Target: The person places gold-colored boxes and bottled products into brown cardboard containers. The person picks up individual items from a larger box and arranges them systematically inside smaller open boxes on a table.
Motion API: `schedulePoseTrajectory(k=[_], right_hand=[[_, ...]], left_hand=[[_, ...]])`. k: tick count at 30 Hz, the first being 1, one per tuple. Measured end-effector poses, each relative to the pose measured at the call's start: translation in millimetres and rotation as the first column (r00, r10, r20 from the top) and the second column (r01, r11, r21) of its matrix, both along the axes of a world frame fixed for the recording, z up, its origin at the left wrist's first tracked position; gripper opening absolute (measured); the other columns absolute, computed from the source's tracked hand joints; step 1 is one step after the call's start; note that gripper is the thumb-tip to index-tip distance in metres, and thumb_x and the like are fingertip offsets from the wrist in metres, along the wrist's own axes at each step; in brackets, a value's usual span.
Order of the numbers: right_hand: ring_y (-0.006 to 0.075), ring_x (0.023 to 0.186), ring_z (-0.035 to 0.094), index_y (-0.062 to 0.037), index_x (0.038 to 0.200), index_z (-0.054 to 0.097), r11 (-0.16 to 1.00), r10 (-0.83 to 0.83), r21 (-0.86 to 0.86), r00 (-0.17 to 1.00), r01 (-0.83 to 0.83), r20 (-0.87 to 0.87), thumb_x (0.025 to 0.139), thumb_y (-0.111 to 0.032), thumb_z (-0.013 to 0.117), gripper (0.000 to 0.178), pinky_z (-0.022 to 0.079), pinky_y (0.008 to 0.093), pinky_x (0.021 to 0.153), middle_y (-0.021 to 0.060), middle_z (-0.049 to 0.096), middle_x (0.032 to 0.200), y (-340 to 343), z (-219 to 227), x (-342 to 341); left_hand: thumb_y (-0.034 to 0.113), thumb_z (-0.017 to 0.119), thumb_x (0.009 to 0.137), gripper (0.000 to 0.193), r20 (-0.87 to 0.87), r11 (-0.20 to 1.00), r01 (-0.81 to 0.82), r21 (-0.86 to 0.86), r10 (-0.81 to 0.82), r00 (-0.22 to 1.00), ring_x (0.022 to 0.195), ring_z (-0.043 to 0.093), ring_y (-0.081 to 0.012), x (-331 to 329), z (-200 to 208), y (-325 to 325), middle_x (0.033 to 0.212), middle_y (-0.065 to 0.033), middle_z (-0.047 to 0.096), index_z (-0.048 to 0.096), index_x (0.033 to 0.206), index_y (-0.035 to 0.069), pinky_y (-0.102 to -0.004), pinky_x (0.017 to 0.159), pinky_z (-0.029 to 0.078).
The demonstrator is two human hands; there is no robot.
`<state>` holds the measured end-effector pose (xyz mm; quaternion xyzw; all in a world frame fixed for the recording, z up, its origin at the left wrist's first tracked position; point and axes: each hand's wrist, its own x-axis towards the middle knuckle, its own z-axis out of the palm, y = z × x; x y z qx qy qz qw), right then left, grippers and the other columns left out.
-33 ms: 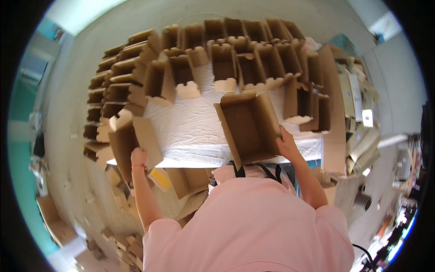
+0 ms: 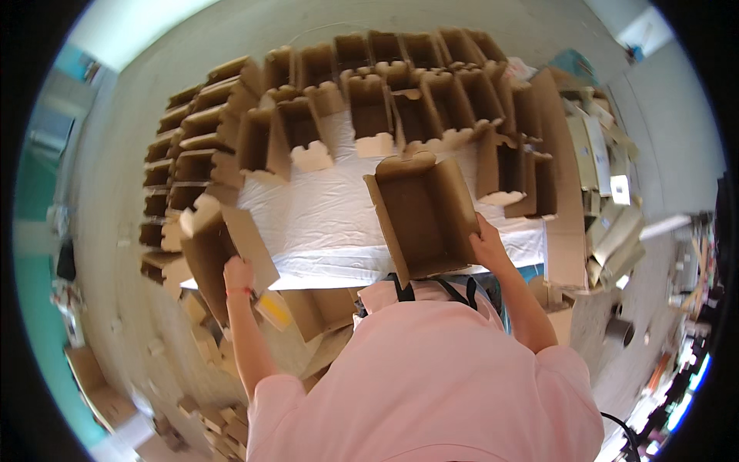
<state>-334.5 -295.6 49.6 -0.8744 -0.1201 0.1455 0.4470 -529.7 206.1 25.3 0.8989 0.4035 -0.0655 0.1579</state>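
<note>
My right hand is closed on the right side wall of an open brown cardboard box. That box is tilted in front of my chest, its dark inside facing up and nothing visible in it. With fingers closed, my left hand grips the wall of a second open cardboard box, held at the near left corner of the table. Its flaps stick up at the far end. Beyond both boxes lies the table's white cover.
Rows of open cardboard boxes line the table's far side, and more boxes are stacked along the left. A tall cardboard sheet borders the right side, beside piled cartons. Below the near edge sits another open box.
The table and its rows of boxes have shifted slightly left in the view. Both hands keep their boxes, almost unmoved in the picture.
</note>
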Motion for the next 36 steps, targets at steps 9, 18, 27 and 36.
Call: schedulePoseTrajectory(k=[9,18,27,36], right_hand=[[0.0396,0.095,0.057,-0.0002,0.116,0.049,0.954,-0.294,0.068,0.955,0.291,0.033,0.077,-0.005,0.045,0.040,0.045,0.0389,0.080,0.0247,0.060,0.101,-53,-14,-12],[0.0430,0.095,0.055,0.0018,0.110,0.052,0.949,-0.314,0.088,0.929,0.303,0.195,0.075,-0.009,0.046,0.037,0.044,0.0449,0.082,0.0266,0.059,0.100,-83,-74,21],[0.0431,0.093,0.054,0.0002,0.120,0.048,0.949,-0.314,-0.008,0.945,0.316,0.088,0.079,-0.015,0.050,0.043,0.044,0.0468,0.081,0.0257,0.058,0.099,-98,-38,62],[0.0379,0.111,0.046,-0.0097,0.124,0.048,0.604,-0.390,-0.031,0.329,0.797,0.860,0.069,-0.016,0.071,0.061,0.038,0.0470,0.094,0.0194,0.048,0.123,-244,64,121]], left_hand=[[0.019,0.046,0.083,0.037,0.329,0.810,0.587,-0.024,-0.548,0.769,0.069,0.062,-0.0379,104,32,-238,0.073,-0.0236,0.062,0.055,0.110,-0.005,-0.0457,0.062,0.050],[0.012,0.045,0.081,0.064,0.254,0.731,0.618,-0.290,-0.563,0.786,0.081,0.059,-0.0450,193,38,-335,0.090,-0.0286,0.061,0.019,0.137,-0.003,-0.0486,0.074,0.047],[0.011,0.045,0.087,0.069,0.532,0.609,0.651,-0.454,-0.401,0.746,0.104,0.055,-0.0398,220,26,-355,0.115,-0.0274,0.054,0.005,0.143,0.005,-0.0409,0.088,0.043],[0.015,0.050,0.089,0.061,0.651,0.671,0.560,-0.486,-0.150,0.744,0.111,0.052,-0.0291,195,28,-378,0.128,-0.0221,0.046,0.019,0.141,0.004,-0.0345,0.093,0.041]])
